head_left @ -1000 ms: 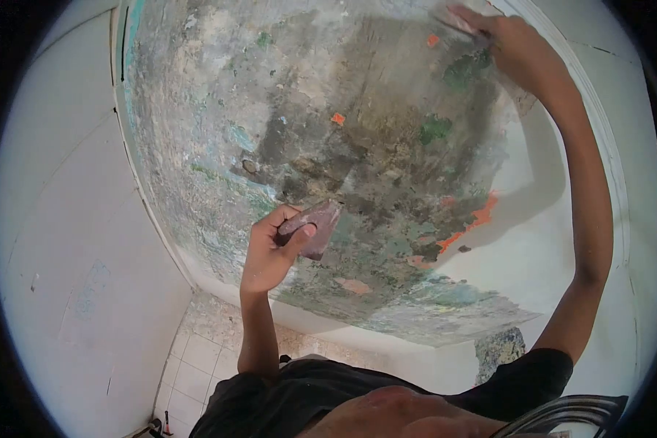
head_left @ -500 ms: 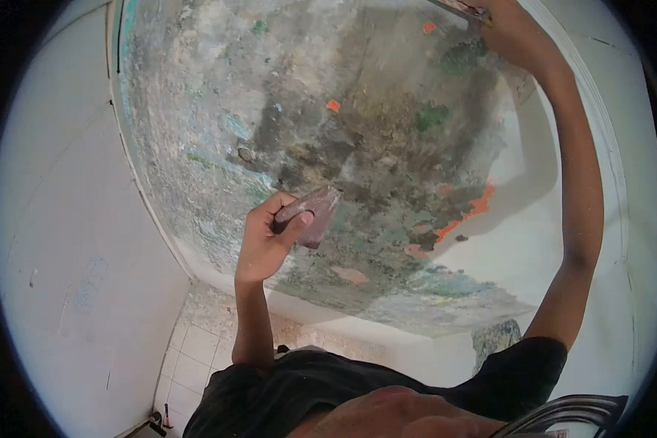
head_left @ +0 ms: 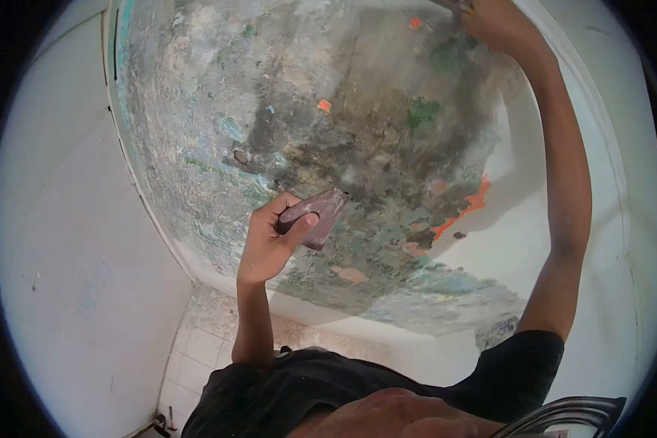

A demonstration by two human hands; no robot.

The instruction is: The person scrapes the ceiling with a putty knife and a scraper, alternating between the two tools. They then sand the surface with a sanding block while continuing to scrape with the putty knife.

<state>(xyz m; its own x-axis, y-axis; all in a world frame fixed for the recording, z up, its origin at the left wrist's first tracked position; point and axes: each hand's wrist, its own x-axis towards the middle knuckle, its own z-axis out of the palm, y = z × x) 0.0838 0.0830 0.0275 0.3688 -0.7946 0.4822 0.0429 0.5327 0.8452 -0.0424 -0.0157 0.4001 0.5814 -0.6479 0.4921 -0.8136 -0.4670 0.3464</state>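
Note:
My left hand [head_left: 270,237] is closed around a reddish-brown, flat, wedge-shaped piece [head_left: 325,219], thumb on its face, held before the stained wall [head_left: 372,146]. My right hand [head_left: 489,22] is raised high at the top right and gripped on a flat tool [head_left: 449,5], whose blade is mostly cut off by the frame's top edge. Grey and green patches cover the wall, with bits of orange paint [head_left: 463,212] at the right.
A pale, smooth panel [head_left: 58,233] stands at the left. Floor tiles [head_left: 197,347] show at the lower left, near a small red-handled object [head_left: 171,417]. White plastered wall [head_left: 504,241] borders the rough patch at the right.
My right hand and its tool have moved left and slightly up. My left hand has shifted a little to the right, still holding the reddish-brown piece.

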